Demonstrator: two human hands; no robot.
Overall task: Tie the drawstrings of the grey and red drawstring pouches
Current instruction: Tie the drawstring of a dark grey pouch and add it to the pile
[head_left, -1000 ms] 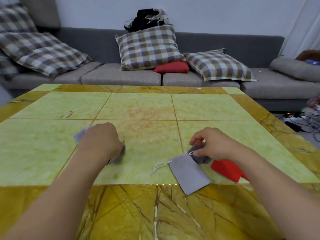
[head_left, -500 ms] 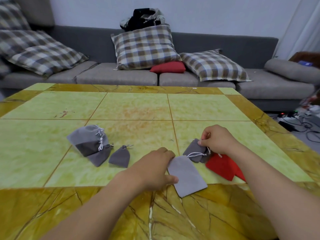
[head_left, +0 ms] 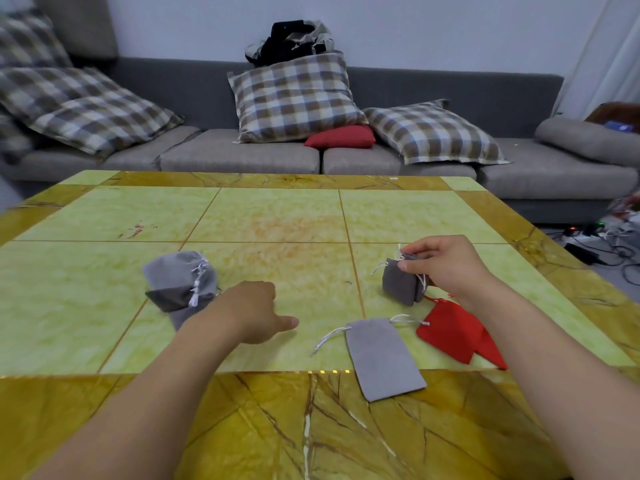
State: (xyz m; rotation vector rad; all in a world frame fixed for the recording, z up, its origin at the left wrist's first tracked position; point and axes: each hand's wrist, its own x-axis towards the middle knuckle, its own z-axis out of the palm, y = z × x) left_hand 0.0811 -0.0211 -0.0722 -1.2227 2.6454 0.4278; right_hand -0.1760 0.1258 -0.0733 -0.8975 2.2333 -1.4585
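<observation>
A person's two bare forearms reach over a yellow-green marbled desk (head_left: pixel 277 216) with an ochre veined border. The landmark is a flat, light grey fabric drawstring pouch (head_left: pixel 384 358), lying across the line where the green top meets the near border, its white cords loose at its far end.

Just beyond and to the right of it, the right hand (head_left: pixel 446 268) pinches the mouth of a small, dark grey drawstring pouch (head_left: pixel 401 282), holding it partly raised off the desk. Touching the landmark's right side lies a flat red fabric drawstring pouch (head_left: pixel 453 334), its cords not yet drawn. Well to the left sits a pile of grey pouches with knotted white cords (head_left: pixel 183 282) — these look finished.

The left hand (head_left: pixel 256 313) hovers between that pile and the landmark, loosely curled, holding nothing.

The pouches look light, soft and limp, so they would slide or bunch if pulled — best taken at the gathered mouth, with the thin cords pinched near their ends.

Open desk stretches beyond the landmark. Its near end lies close to the desk's front edge, so a careless tug could drag it off.
</observation>
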